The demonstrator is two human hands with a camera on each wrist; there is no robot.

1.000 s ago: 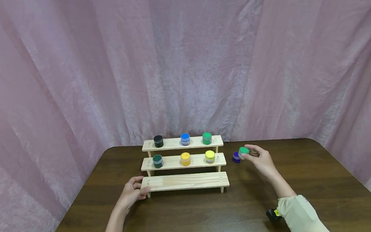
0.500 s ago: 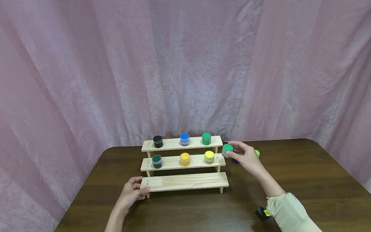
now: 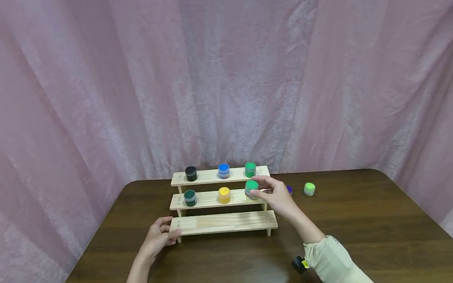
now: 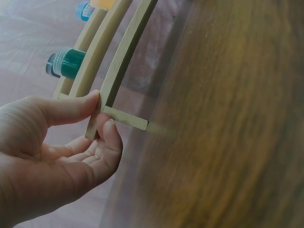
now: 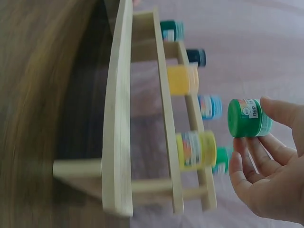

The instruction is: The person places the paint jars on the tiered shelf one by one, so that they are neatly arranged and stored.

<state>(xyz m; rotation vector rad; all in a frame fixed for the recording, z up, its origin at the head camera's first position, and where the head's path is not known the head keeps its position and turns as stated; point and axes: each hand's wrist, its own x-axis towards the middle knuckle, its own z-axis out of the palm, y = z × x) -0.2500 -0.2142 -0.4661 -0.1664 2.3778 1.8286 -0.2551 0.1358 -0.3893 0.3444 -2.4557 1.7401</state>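
Note:
A three-tier wooden stand (image 3: 223, 221) stands on the table, its lowest shelf bare. My left hand (image 3: 157, 239) pinches that shelf's left end between thumb and fingers; the left wrist view shows the thumb (image 4: 71, 108) on the board. With my right hand (image 3: 279, 198) I hold a green paint jar (image 5: 248, 118) by thumb and fingertips, up off the shelves. In the head view it overlaps the yellow jar (image 5: 195, 149) at the middle shelf's right end. Also on that shelf are an orange-yellow jar (image 3: 224, 195) and a dark green jar (image 3: 190, 198).
Black (image 3: 191, 173), blue (image 3: 224, 171) and another green jar (image 3: 250, 169) line the top shelf. Right of the stand, a purple jar (image 3: 290, 190), partly behind my right hand, and a light green jar (image 3: 309, 189) rest on the table. A pink curtain (image 3: 222, 80) hangs behind.
My right hand has carried the green jar leftward from beside the stand to over the middle shelf's right end, uncovering the light green jar. My left hand keeps its grip on the lowest shelf.

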